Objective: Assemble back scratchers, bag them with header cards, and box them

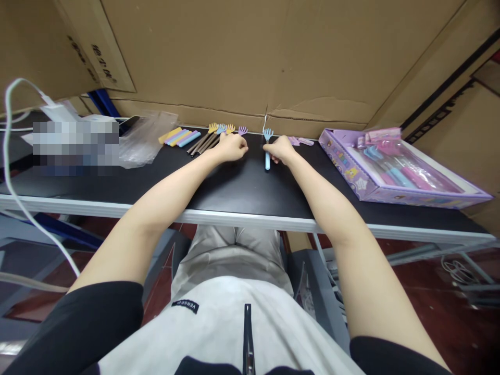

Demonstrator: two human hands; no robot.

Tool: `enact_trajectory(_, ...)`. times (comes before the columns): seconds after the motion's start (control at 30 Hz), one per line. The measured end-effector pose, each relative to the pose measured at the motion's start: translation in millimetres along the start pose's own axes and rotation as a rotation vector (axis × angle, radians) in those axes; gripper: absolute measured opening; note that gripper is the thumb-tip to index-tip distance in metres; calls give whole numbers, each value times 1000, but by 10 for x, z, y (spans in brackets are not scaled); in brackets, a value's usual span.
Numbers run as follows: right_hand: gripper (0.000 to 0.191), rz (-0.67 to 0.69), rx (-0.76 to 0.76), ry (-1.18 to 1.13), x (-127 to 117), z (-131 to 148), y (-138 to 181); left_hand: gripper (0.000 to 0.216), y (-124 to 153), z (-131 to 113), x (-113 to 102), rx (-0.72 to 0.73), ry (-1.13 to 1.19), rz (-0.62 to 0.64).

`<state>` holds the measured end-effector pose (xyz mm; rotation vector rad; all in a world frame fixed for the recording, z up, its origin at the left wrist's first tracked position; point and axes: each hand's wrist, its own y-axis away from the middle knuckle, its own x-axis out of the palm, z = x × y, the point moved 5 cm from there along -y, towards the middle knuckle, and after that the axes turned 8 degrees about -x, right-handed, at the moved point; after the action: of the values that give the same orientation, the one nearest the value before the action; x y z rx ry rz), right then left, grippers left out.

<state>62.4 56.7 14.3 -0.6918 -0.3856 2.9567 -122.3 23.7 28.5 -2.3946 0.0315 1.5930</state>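
Note:
Upright in my right hand is a back scratcher with a light blue claw head and a light blue handle. The fingers pinch its middle. My left hand is closed just to the left, fingertips curled together; whatever they hold, if anything, is hidden. A purple claw head shows right behind that hand. Beside it lie several back scratcher rods with yellow, blue and orange claw heads, partly covered by the hand. Yellow, purple and blue handle tubes lie farther left.
Flat pink and purple pieces lie right of my right hand. A purple display box with packed back scratchers stands at the right. Clear plastic bags and a white cable are at the left. Cardboard walls the black table.

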Motion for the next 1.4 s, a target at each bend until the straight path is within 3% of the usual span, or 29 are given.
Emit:
enact_trajectory(0.23, 19, 166, -29, 521, -147, 144, 69, 39, 71, -50, -5, 45, -168, 16)
enact_trajectory(0.53, 19, 210, -106, 680, -131, 122, 26, 40, 80, -61, -5, 79, -216, 10)
enact_trajectory(0.67, 32, 200, -133, 769, -148, 152, 30, 39, 71, -45, -9, 81, -213, 3)
enact_trajectory(1.03, 43, 193, -181, 955, -237, 453, 187, 34, -16, 123, -128, 51, -173, -42)
enact_trajectory(1.13, 44, 182, -208, 962, -264, 518, 207, 33, -58, 193, -276, -12, -134, -91)
enact_trajectory(1.27, 44, 164, -232, 967, -301, 552, 193, 29, -78, 372, -680, -171, -96, -168)
enact_trajectory(1.4, 45, 142, -265, 984, -311, 538, 154, 26, -103, 967, -1106, -365, -174, -122)
